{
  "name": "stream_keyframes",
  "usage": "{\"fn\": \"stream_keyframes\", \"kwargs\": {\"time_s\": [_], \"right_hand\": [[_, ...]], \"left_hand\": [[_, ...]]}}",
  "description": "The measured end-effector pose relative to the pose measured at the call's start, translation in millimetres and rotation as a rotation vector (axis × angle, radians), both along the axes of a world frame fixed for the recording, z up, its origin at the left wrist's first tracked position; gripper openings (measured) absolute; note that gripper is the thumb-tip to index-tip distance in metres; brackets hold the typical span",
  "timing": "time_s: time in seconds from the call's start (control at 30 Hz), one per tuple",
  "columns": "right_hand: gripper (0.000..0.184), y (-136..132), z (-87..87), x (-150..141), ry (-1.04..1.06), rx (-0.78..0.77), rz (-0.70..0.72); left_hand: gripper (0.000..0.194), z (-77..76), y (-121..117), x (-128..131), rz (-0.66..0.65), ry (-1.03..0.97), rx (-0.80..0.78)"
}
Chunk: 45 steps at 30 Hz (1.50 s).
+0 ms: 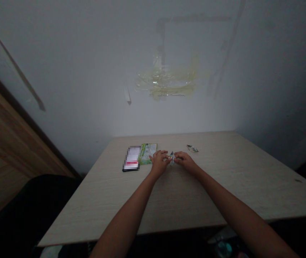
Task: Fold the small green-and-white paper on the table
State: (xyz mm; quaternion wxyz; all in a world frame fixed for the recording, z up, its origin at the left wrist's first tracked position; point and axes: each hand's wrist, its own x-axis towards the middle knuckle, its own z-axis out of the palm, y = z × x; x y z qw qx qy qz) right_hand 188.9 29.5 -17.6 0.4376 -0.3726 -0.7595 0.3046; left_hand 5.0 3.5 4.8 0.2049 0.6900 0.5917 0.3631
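Note:
Between my two hands, just above or on the table, is a small piece of folded printed paper (172, 158) with a pointed top. My left hand (160, 159) pinches its left side with thumb and finger, the other fingers reaching out over a green leaflet. From the right, the fingertips of my right hand (184, 159) close on the paper's other side. A second small folded paper (192, 148) lies farther back on the right, apart from both hands.
The green printed leaflet (148, 150) lies left of my hands, beside a phone (131, 158) with a blurred, lit screen. The pale wooden table (185, 200) meets a wall (94, 89) with peeling tape (166, 84). A dark chair-like shape (34, 211) stands at the left.

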Motion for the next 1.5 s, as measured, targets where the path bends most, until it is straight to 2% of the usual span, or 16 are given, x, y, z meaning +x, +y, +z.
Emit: {"fn": "stream_keyframes", "kwargs": {"time_s": [0.5,1.0,1.27,1.5], "right_hand": [[0.033,7.2,-7.0,2.0,0.021,-0.021,0.051],[0.035,5.1,-3.7,2.4,0.002,-0.038,0.079],[0.029,2.6,-2.7,2.0,-0.008,-0.057,0.023],[0.022,2.4,-5.9,1.5,-0.009,-0.016,-0.052]], "left_hand": [[0.006,-1.3,2.5,-1.7,0.008,-0.025,0.02],[0.008,4.2,0.5,-5.3,-0.015,0.023,0.018],[0.004,1.6,3.0,-7.5,0.025,-0.009,0.032],[0.003,3.4,-0.3,-6.8,0.054,-0.028,0.058]]}}
